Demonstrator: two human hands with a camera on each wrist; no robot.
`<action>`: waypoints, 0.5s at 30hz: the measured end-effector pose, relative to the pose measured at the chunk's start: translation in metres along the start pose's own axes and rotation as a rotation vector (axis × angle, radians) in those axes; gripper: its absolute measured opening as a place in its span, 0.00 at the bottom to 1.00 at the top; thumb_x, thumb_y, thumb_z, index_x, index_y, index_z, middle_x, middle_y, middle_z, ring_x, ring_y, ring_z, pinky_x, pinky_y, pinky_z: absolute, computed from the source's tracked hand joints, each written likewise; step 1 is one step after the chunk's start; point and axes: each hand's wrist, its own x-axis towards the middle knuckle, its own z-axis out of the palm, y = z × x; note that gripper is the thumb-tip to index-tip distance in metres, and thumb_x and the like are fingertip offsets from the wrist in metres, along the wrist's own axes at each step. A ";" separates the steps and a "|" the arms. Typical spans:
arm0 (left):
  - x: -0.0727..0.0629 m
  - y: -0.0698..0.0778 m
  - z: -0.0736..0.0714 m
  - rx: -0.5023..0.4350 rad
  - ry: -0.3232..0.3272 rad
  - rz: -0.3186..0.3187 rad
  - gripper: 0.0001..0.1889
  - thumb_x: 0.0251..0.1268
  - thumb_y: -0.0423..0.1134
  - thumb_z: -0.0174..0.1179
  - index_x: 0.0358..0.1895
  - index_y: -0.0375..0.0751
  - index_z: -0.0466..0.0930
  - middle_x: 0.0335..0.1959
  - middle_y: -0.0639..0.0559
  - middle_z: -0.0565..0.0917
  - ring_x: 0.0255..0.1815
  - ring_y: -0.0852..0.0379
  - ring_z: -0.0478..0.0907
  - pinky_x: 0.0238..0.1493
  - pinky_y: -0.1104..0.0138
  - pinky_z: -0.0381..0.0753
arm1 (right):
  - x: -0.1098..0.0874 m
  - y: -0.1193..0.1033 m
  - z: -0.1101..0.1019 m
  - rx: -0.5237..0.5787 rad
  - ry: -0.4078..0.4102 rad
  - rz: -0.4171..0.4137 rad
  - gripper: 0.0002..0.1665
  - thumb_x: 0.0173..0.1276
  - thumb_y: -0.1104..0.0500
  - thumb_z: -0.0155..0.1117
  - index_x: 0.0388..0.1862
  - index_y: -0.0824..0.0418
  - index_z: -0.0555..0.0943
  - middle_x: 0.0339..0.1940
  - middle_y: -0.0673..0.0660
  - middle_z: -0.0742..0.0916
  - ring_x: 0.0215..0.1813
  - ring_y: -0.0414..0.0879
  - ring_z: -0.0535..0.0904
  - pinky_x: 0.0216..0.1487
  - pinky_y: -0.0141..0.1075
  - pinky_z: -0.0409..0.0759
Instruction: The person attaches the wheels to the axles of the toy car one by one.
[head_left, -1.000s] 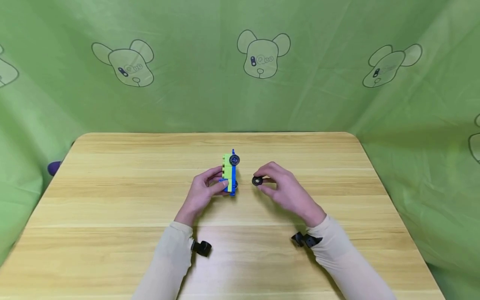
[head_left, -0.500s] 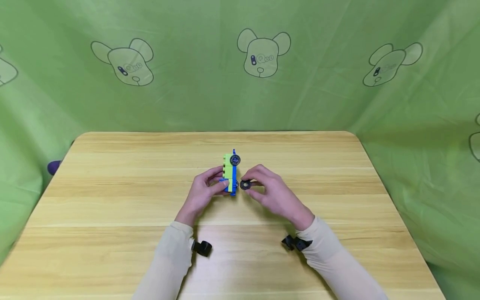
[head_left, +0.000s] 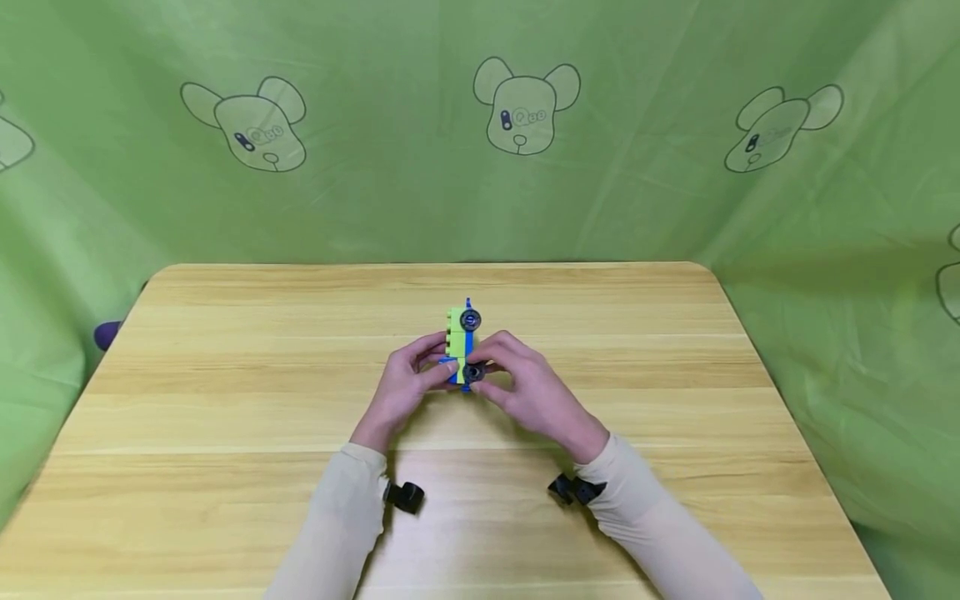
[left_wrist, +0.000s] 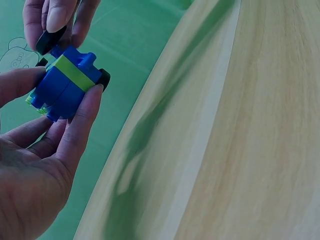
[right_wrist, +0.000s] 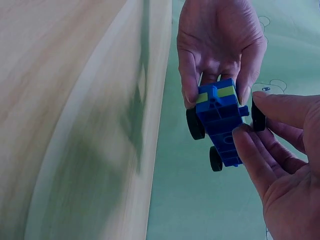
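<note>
My left hand grips a small toy car built of lime-green and blue blocks, thumb on one side and fingers on the other. The car is turned on its side, studs facing left in the head view. Between thumb and fingers, my right hand pinches a black tyre at the car's near corner. The right wrist view shows this tyre beside a blue axle stub, with a small gap between them. Two black wheels sit on the opposite side of the blue underside.
Both hands are above a light wooden table. Green cloth with mouse-head outlines hangs behind it and at the sides. A purple object shows past the table's left edge. Each sleeve carries a black wrist camera.
My right hand has moved left with the tyre, from a spot apart from the car to its near corner. The left hand and the car have stayed almost still.
</note>
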 end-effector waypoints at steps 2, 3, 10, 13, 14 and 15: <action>0.000 0.000 0.000 -0.002 -0.003 -0.003 0.27 0.63 0.26 0.63 0.66 0.30 0.70 0.52 0.37 0.79 0.55 0.45 0.75 0.47 0.59 0.84 | 0.000 0.001 0.001 -0.014 0.002 0.001 0.20 0.60 0.66 0.74 0.51 0.61 0.81 0.49 0.48 0.80 0.51 0.44 0.79 0.56 0.34 0.79; 0.000 0.000 0.001 -0.004 -0.005 -0.004 0.27 0.63 0.26 0.63 0.66 0.30 0.70 0.52 0.37 0.78 0.55 0.45 0.75 0.47 0.59 0.84 | 0.000 0.001 0.001 -0.018 0.003 -0.001 0.20 0.60 0.66 0.74 0.51 0.60 0.81 0.49 0.48 0.80 0.51 0.44 0.79 0.56 0.35 0.79; 0.000 0.000 0.003 -0.016 -0.003 -0.011 0.26 0.64 0.27 0.62 0.66 0.30 0.70 0.53 0.37 0.79 0.55 0.45 0.75 0.48 0.59 0.84 | 0.002 0.003 0.005 0.001 0.024 -0.029 0.20 0.59 0.68 0.73 0.51 0.62 0.81 0.50 0.49 0.80 0.50 0.43 0.79 0.53 0.34 0.80; -0.001 0.000 0.003 -0.033 -0.003 -0.014 0.27 0.64 0.26 0.62 0.66 0.29 0.69 0.53 0.36 0.78 0.55 0.45 0.75 0.47 0.59 0.84 | 0.002 0.004 0.006 0.014 0.028 -0.026 0.20 0.60 0.69 0.73 0.51 0.62 0.81 0.50 0.49 0.79 0.50 0.43 0.79 0.53 0.33 0.80; -0.001 0.000 0.003 -0.036 -0.005 -0.014 0.27 0.65 0.26 0.61 0.67 0.29 0.68 0.53 0.36 0.78 0.55 0.45 0.75 0.47 0.59 0.84 | 0.002 0.004 0.007 0.020 0.027 -0.025 0.20 0.60 0.69 0.72 0.51 0.62 0.81 0.50 0.49 0.79 0.50 0.43 0.79 0.53 0.33 0.80; -0.001 0.000 0.003 -0.036 -0.009 -0.012 0.27 0.65 0.26 0.61 0.67 0.28 0.68 0.53 0.35 0.78 0.55 0.44 0.75 0.48 0.59 0.84 | 0.002 0.004 0.007 0.025 0.026 -0.023 0.20 0.60 0.69 0.72 0.51 0.62 0.81 0.50 0.49 0.79 0.50 0.43 0.79 0.52 0.33 0.80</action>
